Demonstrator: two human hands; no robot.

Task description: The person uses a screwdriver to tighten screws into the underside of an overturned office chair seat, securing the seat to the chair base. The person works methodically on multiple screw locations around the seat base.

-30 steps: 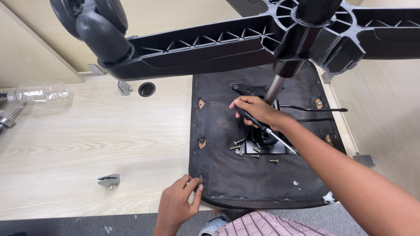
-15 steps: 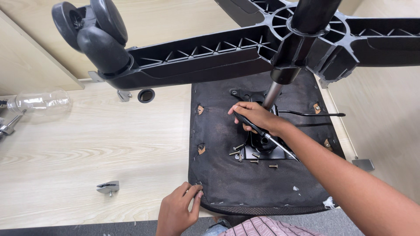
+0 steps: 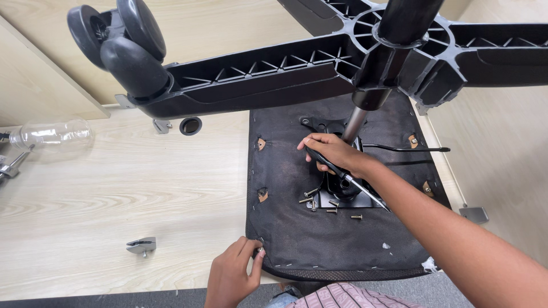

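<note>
An upturned office chair lies on a light wooden desk, its black fabric seat underside (image 3: 297, 228) facing up. My right hand (image 3: 334, 153) grips a long black-handled screwdriver (image 3: 349, 181) over the black metal mechanism plate (image 3: 342, 197) at the seat's middle, beside the grey gas cylinder (image 3: 355, 122). Several loose bolts (image 3: 319, 201) lie on and around the plate. My left hand (image 3: 231, 276) rests on the seat's near left corner, fingers curled at its edge. The black star base (image 3: 268, 71) with a twin castor wheel (image 3: 123, 43) hangs above.
A clear plastic bottle (image 3: 51, 134) lies at the desk's left edge. A small metal bracket (image 3: 141, 246) sits on the desk near the front. A round cable hole (image 3: 190, 125) is in the desk. A thin black lever (image 3: 405, 149) sticks out right of the mechanism.
The view has shifted so the chair base and castor sit lower in frame. My right hand has edged slightly with the screwdriver; my left hand stays at the seat corner.
</note>
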